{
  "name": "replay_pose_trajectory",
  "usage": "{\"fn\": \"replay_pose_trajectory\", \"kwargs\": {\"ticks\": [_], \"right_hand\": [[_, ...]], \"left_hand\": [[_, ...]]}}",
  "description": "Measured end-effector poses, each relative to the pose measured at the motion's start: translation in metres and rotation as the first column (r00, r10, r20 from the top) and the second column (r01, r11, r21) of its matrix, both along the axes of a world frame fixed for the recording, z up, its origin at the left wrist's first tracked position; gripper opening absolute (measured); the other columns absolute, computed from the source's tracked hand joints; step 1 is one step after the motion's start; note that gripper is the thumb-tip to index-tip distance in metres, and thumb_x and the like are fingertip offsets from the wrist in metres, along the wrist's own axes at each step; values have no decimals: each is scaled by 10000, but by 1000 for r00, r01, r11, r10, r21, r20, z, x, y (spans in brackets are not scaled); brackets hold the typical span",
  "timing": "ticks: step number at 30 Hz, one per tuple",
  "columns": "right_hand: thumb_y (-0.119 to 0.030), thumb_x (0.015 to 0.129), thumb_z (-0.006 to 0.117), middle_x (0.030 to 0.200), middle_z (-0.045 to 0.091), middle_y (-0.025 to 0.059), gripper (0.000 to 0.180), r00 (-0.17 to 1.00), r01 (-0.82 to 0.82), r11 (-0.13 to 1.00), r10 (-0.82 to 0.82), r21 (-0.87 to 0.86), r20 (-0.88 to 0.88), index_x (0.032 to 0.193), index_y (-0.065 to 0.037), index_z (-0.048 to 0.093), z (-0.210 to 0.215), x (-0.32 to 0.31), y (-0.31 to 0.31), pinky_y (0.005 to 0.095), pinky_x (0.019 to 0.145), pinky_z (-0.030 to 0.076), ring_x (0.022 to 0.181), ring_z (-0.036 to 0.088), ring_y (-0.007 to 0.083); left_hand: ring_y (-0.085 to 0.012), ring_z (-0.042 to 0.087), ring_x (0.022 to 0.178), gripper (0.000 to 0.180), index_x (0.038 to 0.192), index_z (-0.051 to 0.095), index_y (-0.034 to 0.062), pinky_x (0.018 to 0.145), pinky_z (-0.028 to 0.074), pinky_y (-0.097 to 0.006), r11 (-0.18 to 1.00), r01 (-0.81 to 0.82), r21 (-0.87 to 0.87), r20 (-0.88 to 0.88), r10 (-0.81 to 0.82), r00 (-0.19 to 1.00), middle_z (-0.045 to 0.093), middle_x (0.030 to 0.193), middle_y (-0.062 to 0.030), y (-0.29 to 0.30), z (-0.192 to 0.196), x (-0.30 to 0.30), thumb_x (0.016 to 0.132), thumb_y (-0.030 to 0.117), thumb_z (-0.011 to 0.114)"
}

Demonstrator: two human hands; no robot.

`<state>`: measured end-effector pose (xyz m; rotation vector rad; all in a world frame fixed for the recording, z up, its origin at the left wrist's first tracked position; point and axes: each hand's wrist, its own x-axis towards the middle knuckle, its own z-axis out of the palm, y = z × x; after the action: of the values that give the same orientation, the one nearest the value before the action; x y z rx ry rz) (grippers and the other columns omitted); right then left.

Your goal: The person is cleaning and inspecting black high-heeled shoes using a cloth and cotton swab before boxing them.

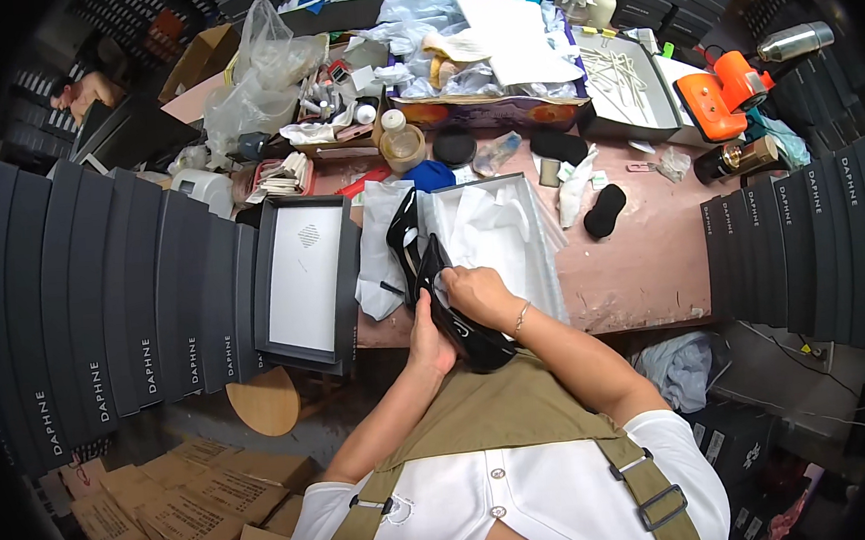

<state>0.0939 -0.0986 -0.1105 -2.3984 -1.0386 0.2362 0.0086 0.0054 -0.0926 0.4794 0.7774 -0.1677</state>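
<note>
Seen from above, I work at a worn pink desk (644,280). My left hand (430,342) is closed around the side of a glossy black shoe (472,339), held near the desk's front edge, before my olive apron (502,406); its fingers are partly hidden by the shoe. My right hand (482,298), with a thin bracelet (522,315) at the wrist, has its fingers curled narrowly at the shoe's opening; I cannot tell whether they pinch anything.

Clock directions start from the shoe in my hands. At eleven o'clock, just beyond it, a second glossy black shoe (401,244) overlaps a crumpled white tissue sheet (372,236). At one o'clock sits an open shoebox (552,280) lined with white paper. Between nine and ten is a dark grey rectangular box part (348,266) with a white inside. At two o'clock lies a small black oval pad (606,211); farther that way stands a bright orange device (710,105).

Near half past eleven is a clear bottle (402,150) with a white cap. At twelve, far back, a patterned carton (487,113) overflows with crumpled white paper. Tall stacks of dark grey shoeboxes rise at nine (113,292) and three o'clock (822,243). Brown cardboard cartons (192,492) sit low at eight.
</note>
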Motion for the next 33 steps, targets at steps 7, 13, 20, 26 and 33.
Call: {"fn": "replay_pose_trajectory", "kwargs": {"ticks": [7, 13, 20, 26, 33], "right_hand": [[-230, 759, 708, 832, 607, 106, 328, 974, 201, 978, -205, 56, 96, 1020, -62, 604, 44, 15, -44, 403, 571, 490, 701, 619, 314], [-137, 795, 540, 723, 578, 55, 60, 902, -260, 960, 278, -98, 329, 809, -83, 562, 18, 15, -16, 340, 566, 481, 645, 636, 209], [-213, 771, 641, 750, 581, 45, 174, 963, -244, 970, 242, 5, 120, 892, -96, 596, 4, 8, -31, 365, 564, 487, 669, 631, 233], [-273, 774, 666, 732, 601, 75, 241, 898, -423, 906, 420, -9, 130, 862, -68, 572, 17, 25, -31, 361, 552, 505, 649, 639, 251], [-194, 787, 587, 706, 600, 80, 132, 848, -495, 864, 504, -92, 167, 798, -63, 586, 17, 17, -32, 354, 551, 508, 639, 644, 239]], "left_hand": [[-258, 539, 1130, 514, 1256, 508, 67, 980, 428, -411, 996, -33, -81, -39, 30, 999, 574, 1222, -106, 22, -7, 6, 934, 459, 426], [-245, 508, 1180, 553, 1290, 459, 67, 997, 415, -417, 990, 133, -37, 25, -132, 991, 528, 1275, -115, 9, -20, 1, 953, 501, 392], [-258, 536, 1149, 551, 1275, 465, 49, 983, 439, -418, 983, 170, -70, -17, -172, 985, 552, 1239, -124, 1, -9, 2, 966, 495, 371], [-251, 534, 1154, 582, 1291, 448, 41, 987, 438, -420, 962, 265, -71, 28, -263, 964, 536, 1254, -149, 4, -9, 1, 967, 515, 352], [-243, 529, 1149, 579, 1292, 445, 29, 990, 426, -405, 963, 253, -94, 8, -254, 967, 541, 1247, -129, -1, -2, 0, 966, 503, 378]]}}
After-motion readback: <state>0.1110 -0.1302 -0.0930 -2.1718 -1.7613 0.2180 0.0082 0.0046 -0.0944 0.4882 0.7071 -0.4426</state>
